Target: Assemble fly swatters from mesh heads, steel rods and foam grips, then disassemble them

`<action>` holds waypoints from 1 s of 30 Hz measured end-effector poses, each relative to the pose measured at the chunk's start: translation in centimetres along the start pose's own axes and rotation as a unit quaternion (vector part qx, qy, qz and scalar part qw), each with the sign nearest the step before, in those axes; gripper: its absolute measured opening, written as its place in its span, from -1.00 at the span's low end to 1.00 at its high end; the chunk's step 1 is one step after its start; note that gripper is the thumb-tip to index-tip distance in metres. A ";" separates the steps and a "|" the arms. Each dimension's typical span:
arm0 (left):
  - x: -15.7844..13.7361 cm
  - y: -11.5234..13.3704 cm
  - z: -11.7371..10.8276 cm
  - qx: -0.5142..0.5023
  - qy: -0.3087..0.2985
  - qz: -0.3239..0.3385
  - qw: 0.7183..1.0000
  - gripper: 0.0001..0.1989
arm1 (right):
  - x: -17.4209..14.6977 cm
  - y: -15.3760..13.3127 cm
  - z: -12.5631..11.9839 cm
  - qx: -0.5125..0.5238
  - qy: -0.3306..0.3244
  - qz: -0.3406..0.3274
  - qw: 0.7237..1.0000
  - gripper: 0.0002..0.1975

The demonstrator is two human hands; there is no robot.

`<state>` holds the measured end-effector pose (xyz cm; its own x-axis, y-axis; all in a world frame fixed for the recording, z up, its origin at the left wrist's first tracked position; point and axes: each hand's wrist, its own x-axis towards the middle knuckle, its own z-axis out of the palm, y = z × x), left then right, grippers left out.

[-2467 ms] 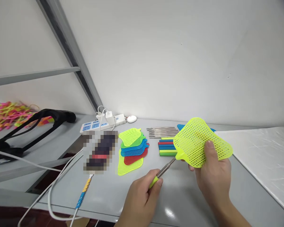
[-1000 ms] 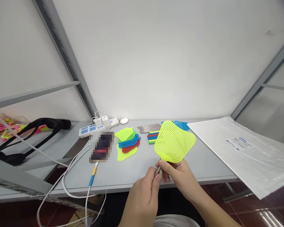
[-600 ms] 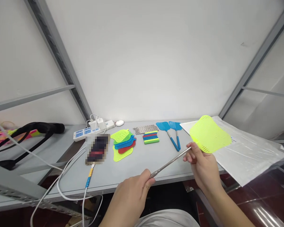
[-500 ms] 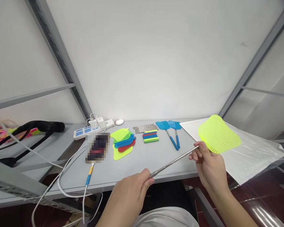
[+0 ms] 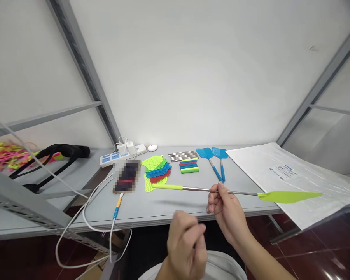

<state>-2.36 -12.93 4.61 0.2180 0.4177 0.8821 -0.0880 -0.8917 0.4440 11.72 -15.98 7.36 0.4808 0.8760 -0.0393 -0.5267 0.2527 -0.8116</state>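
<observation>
Our right hand (image 5: 228, 213) pinches the yellow-green swatter (image 5: 288, 196) by its metal rod (image 5: 242, 193). Our left hand (image 5: 188, 243) is apart, fingers curled; we cannot tell if clenched.

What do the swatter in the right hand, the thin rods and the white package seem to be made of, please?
Swatter head and grip: likely plastic, matte-looking, with even bright colour.
Shaft: apparently smooth metal, being silvery-grey.
Thin rods: probably polished metal, given their silver glints.
White package: perhaps plastic film, its creases catching a soft sheen.

left grip (image 5: 188, 244): off handle (image 5: 167, 187) | right grip (image 5: 226, 210): moved to mid-shaft (image 5: 242, 193)
</observation>
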 end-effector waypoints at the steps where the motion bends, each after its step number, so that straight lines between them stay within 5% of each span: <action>1: -0.4 -0.2 0.7 -0.067 -0.033 -0.104 0.992 -0.80 | 0.1 -0.2 -0.1 0.015 0.007 0.004 1.000 -0.65; 4: -0.6 -0.6 2.0 -0.180 -0.058 -0.353 0.916 -0.76 | -0.3 -0.2 -0.2 0.034 0.001 0.029 0.999 -0.64; 8: -0.3 -0.5 2.5 -0.285 -0.032 -0.425 0.858 -0.63 | -1.6 1.4 0.3 0.023 -0.036 0.074 0.996 -0.62; 12: -0.2 -0.6 2.2 -0.345 0.074 -0.494 0.795 -0.58 | -2.1 1.8 0.6 0.002 -0.057 0.079 0.995 -0.60; 17: 0.9 -1.7 0.0 -0.314 0.160 -0.481 0.803 -0.53 | -0.7 -1.6 -1.2 -0.002 0.039 0.006 0.999 -0.64; 21: 1.7 -1.6 -2.0 -0.294 0.172 -0.461 0.820 -0.53 | 0.1 -4.5 -2.9 0.008 0.055 -0.030 0.998 -0.68; 26: 3.2 -1.1 -5.0 -0.273 0.287 -0.431 0.810 -0.53 | 0.7 -7.1 -5.1 0.048 0.077 -0.057 0.994 -0.73; 30: 4.5 -1.1 -6.7 -0.268 0.308 -0.419 0.811 -0.54 | 1.5 -8.3 -6.7 0.066 0.102 -0.075 0.990 -0.77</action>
<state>-7.82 -8.93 9.19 -0.0919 0.9930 0.0739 -0.6059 -0.1147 0.7872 21.53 -19.57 10.14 0.6848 0.7269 -0.0510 -0.5194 0.4379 -0.7338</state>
